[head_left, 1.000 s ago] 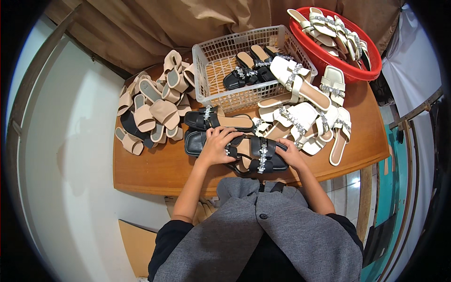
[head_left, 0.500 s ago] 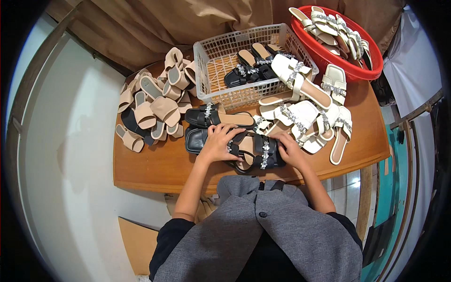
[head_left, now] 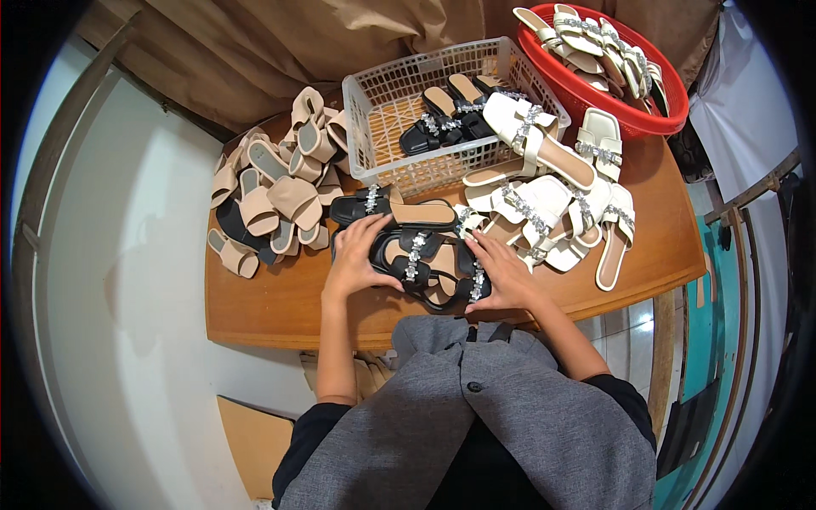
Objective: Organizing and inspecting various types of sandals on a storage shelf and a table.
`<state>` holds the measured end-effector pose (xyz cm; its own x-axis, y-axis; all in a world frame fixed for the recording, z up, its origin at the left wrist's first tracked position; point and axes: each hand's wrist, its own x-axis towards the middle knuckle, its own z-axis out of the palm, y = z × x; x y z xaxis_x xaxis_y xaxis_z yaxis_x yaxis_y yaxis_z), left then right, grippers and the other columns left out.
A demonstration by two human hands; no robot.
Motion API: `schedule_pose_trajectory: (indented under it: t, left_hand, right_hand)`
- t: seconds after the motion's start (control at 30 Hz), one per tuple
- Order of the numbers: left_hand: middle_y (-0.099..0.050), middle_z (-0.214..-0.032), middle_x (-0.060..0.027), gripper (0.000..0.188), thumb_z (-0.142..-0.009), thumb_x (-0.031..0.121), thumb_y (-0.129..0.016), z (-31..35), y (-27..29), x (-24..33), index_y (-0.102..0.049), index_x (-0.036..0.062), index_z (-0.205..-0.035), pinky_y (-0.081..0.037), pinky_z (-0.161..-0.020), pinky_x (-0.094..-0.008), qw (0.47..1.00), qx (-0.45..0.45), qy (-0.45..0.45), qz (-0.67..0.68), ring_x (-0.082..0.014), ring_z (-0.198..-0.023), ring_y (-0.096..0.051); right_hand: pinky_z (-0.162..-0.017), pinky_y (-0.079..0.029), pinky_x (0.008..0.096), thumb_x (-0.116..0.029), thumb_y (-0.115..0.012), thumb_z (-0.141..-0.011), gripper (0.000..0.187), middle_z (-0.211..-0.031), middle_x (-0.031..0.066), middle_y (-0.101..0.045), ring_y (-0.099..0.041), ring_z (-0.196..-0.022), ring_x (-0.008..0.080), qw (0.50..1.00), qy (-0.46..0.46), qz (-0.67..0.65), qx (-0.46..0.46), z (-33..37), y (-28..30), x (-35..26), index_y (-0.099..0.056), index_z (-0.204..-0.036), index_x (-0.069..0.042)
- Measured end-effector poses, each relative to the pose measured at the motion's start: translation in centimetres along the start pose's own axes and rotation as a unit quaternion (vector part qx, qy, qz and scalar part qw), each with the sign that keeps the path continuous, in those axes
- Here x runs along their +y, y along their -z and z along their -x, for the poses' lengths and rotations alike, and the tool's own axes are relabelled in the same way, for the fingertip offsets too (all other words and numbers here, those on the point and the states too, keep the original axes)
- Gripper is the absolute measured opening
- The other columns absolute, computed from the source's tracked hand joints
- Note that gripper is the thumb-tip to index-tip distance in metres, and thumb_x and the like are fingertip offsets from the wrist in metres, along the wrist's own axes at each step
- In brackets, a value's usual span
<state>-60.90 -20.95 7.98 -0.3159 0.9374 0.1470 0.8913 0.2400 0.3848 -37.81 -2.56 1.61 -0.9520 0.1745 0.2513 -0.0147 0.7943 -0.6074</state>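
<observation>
A head-worn fisheye looks down, near the left hand point(head_left: 347, 263) and right hand point(head_left: 508, 276).

I count one white rectangular plastic crate point(head_left: 416, 176) | before it, three black crystal-strapped sandals point(head_left: 416, 213) | left of it, ten-plus beige open-toed slides point(head_left: 296, 197)

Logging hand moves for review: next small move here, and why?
Probably ease the left grip and right grip inward to even up the two black sandals between them: the grips flank opposite ends, and the jewelled straps lie offset.

Sandals point(head_left: 416, 255) before crate point(head_left: 416, 173) (more sandals point(head_left: 446, 126) inside); slide pile point(head_left: 294, 200) left on table point(head_left: 276, 308); basket point(head_left: 608, 113) right of crate.
</observation>
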Motion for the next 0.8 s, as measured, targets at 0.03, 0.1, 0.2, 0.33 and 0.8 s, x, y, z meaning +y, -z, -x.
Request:
schedule_pose_trajectory:
  t: [0.03,0.1,0.2,0.33,0.8]
  left_hand:
    - [-0.043,-0.128,-0.0082,0.112,-0.029,0.049,-0.082,0.5,0.1,-0.5,-0.043,0.013,-0.128,-0.025,-0.098,-0.0424,1.0,-0.001,0.0,-0.001,-0.028,-0.121,-0.037]
    - [-0.045,-0.126,-0.0064,0.11,-0.03,0.049,-0.082,1.6,0.0,-1.5,-0.044,0.0142,-0.127,-0.026,-0.097,-0.0438,0.999,0.022,0.029,0.008,-0.028,-0.12,-0.038]
    - [-0.043,-0.127,-0.0061,0.109,-0.032,0.047,-0.083,2.3,-0.7,-1.9,-0.044,0.0136,-0.128,-0.027,-0.096,-0.0432,0.999,0.021,0.033,-0.018,-0.0276,-0.119,-0.038]
    - [-0.043,-0.125,-0.0077,0.107,-0.034,0.045,-0.084,1.9,-1.6,-0.7,-0.044,0.013,-0.128,-0.028,-0.095,-0.0426,0.997,0.015,0.064,-0.029,-0.0269,-0.117,-0.039]
    - [-0.044,-0.118,-0.0108,0.106,-0.035,0.04,-0.084,1.8,-2.6,-1.5,-0.043,0.0135,-0.128,-0.029,-0.093,-0.0413,0.997,0.03,0.062,0.02,-0.0297,-0.111,-0.043]
  right_hand:
    - [-0.101,-0.03,0.0437,-0.047,-0.078,-0.052,0.109,-0.135,0.0213,-0.031,-0.035,-0.121,0.0388,1.0,0.003,0.025,-0.006,0.0,0.0,-0.2,-0.024,-0.136,-0.004]
    - [-0.1,-0.03,0.0431,-0.044,-0.079,-0.051,0.108,-0.135,0.0206,-0.031,-0.036,-0.12,0.038,0.999,0.007,0.048,-0.012,0.0,-0.3,-0.2,-0.024,-0.136,-0.004]
    - [-0.099,-0.032,0.0417,-0.036,-0.079,-0.051,0.105,-0.133,0.0186,-0.035,-0.039,-0.117,0.0356,1.0,-0.009,0.016,-0.006,0.0,-1.1,0.4,-0.025,-0.135,-0.003]
    - [-0.098,-0.034,0.0411,-0.028,-0.079,-0.05,0.099,-0.131,0.0157,-0.039,-0.04,-0.118,0.0336,0.999,-0.015,-0.042,0.021,-0.1,-1.5,0.7,-0.029,-0.133,-0.004]
    - [-0.097,-0.035,0.0401,-0.026,-0.077,-0.059,0.068,-0.128,0.0127,-0.045,-0.044,-0.115,0.0328,0.983,-0.036,-0.168,0.069,-2.3,-3.2,0.1,-0.047,-0.117,-0.008]
